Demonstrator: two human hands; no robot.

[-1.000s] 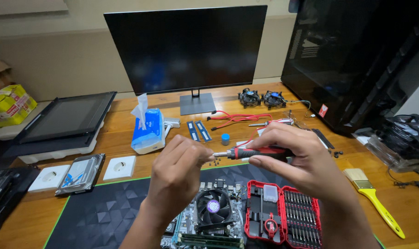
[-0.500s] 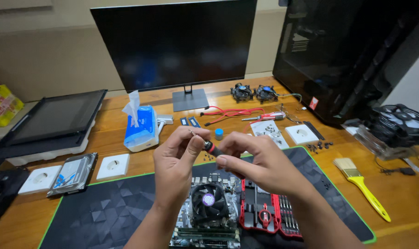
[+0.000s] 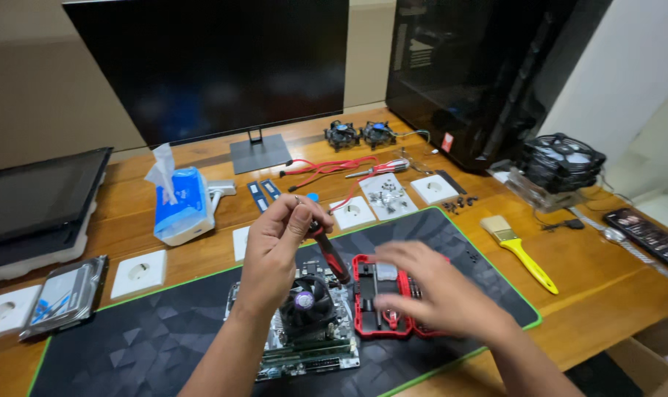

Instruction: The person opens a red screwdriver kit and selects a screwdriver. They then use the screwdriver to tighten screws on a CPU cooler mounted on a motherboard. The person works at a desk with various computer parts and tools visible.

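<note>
My left hand (image 3: 281,239) is raised over the black mat (image 3: 150,338), pinching the top end of a red and black screwdriver (image 3: 332,257) that hangs slanting down to the right. Below it lies a motherboard (image 3: 304,345) with a round cooler fan (image 3: 307,303). My right hand (image 3: 437,294), blurred, hovers with fingers spread above the red bit case (image 3: 382,305), which lies open beside the motherboard. It holds nothing that I can see.
A dark monitor (image 3: 209,66) stands at the back, a black computer case (image 3: 488,73) to the right. Around the mat lie a tissue pack (image 3: 178,202), white socket plates (image 3: 139,273), a hard drive (image 3: 65,296), two small fans (image 3: 360,134), a yellow-handled brush (image 3: 521,250) and a large cooler (image 3: 562,162).
My right hand has let go of the screwdriver and dropped toward the red bit case. My left hand now holds the screwdriver alone, tip pointing down.
</note>
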